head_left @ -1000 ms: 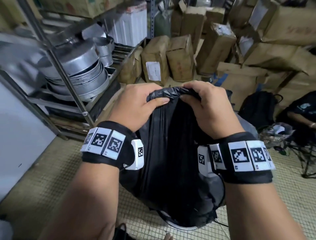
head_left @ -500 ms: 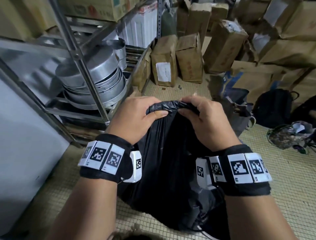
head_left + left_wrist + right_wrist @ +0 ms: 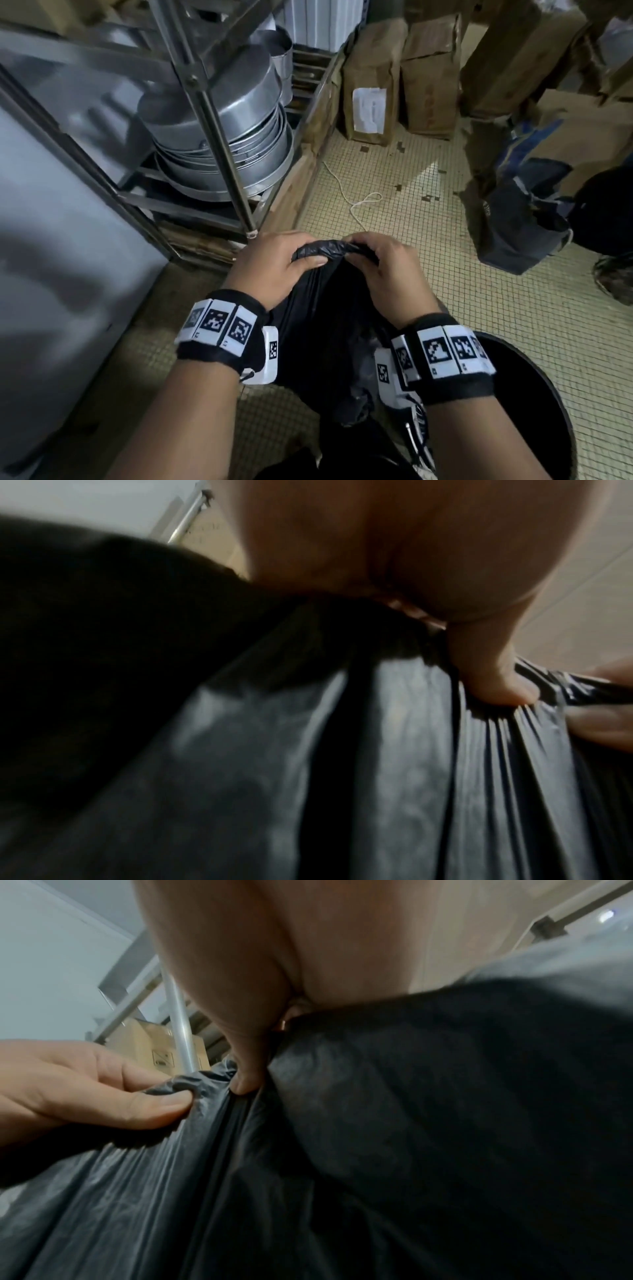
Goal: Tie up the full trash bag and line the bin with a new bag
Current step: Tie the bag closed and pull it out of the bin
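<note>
A full black trash bag (image 3: 322,346) hangs between my forearms, its gathered top (image 3: 325,249) bunched into a thick roll. My left hand (image 3: 277,270) grips the left end of that roll, thumb pressed on the plastic (image 3: 493,688). My right hand (image 3: 383,270) grips the right end, fingers curled over it. In the right wrist view both thumbs pinch the pleated bag top (image 3: 202,1083). The round black bin (image 3: 534,404) stands at the lower right, partly under my right wrist; its inside is dark.
A metal rack (image 3: 212,137) with stacked steel pans (image 3: 226,144) stands at the left, beside a grey cabinet (image 3: 61,240). Brown paper sacks (image 3: 373,85) and cardboard boxes line the back. A dark blue bag (image 3: 524,219) sits at the right. A white cord (image 3: 359,202) lies on the tiled floor.
Both hands with the bag top have come lower and nearer to me. The view has tilted down, so the bin's opening now shows at the lower right.
</note>
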`<state>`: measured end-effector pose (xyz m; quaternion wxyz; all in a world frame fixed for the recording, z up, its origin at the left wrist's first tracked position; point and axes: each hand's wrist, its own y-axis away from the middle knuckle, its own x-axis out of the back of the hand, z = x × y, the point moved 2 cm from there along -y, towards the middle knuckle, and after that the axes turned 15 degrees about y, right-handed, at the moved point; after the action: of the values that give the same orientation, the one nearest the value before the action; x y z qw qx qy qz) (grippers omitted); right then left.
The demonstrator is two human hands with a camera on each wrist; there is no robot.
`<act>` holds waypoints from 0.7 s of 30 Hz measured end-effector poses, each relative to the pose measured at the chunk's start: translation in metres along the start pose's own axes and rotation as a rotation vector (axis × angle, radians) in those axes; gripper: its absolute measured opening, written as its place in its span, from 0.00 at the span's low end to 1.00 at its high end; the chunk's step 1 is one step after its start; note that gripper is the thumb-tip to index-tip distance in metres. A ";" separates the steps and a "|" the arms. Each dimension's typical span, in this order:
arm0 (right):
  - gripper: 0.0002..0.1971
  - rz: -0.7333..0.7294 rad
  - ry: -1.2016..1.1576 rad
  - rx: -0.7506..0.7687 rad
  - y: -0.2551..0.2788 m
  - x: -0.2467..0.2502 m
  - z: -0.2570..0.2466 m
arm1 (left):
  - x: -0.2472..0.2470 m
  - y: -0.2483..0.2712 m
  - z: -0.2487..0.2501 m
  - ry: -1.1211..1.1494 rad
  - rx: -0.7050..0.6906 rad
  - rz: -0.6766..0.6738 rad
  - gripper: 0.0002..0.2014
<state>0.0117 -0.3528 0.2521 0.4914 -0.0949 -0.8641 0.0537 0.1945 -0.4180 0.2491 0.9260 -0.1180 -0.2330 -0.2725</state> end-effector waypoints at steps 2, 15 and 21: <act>0.08 -0.025 -0.003 -0.024 -0.019 -0.024 0.012 | -0.002 -0.016 -0.025 -0.016 0.049 -0.007 0.09; 0.11 -0.331 0.024 -0.154 -0.160 -0.132 0.127 | -0.046 -0.154 -0.169 0.046 0.367 -0.117 0.17; 0.11 -0.363 -0.002 -0.185 -0.207 -0.169 0.172 | -0.065 -0.209 -0.212 0.065 0.409 -0.135 0.12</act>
<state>-0.0744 -0.5915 0.0611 0.4813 0.0180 -0.8688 -0.1152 0.1074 -0.6342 0.0529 0.9173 0.0972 -0.2607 -0.2848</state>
